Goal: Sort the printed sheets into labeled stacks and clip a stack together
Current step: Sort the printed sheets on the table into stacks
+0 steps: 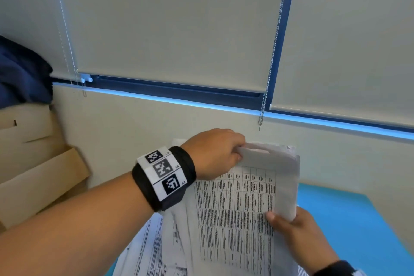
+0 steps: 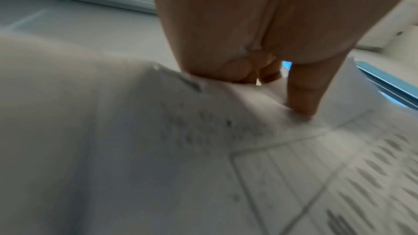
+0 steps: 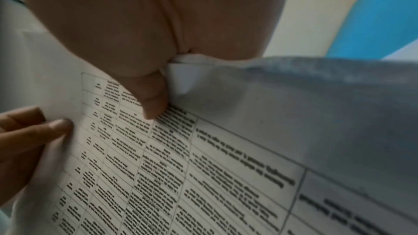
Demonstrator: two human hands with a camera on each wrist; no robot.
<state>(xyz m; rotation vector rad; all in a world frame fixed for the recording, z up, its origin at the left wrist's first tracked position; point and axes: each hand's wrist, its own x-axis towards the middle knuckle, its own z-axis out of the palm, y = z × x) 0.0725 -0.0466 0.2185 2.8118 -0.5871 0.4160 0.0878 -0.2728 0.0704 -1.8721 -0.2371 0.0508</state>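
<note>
I hold a bundle of printed sheets (image 1: 235, 208) tilted up above the blue table (image 1: 349, 219); the front page shows a dense text table. My left hand (image 1: 233, 152) grips the bundle's top edge, fingers curled over it. My right hand (image 1: 277, 219) pinches the lower right edge, thumb on the printed face and fingers behind. In the left wrist view the left hand (image 2: 260, 78) clamps the blurred sheets (image 2: 135, 149). The right wrist view shows the right hand (image 3: 156, 103) with its thumb on the printed sheets (image 3: 203, 167), a back sheet folded beside it, and the left hand (image 3: 34, 131) on the far edge.
More printed sheets (image 1: 152, 248) lie loose on the table under the bundle. Cardboard boxes (image 1: 33, 175) stand at the left with a dark blue cloth (image 1: 20, 74) on top. A wall and windows with drawn blinds and hanging bead chains (image 1: 272, 63) lie behind.
</note>
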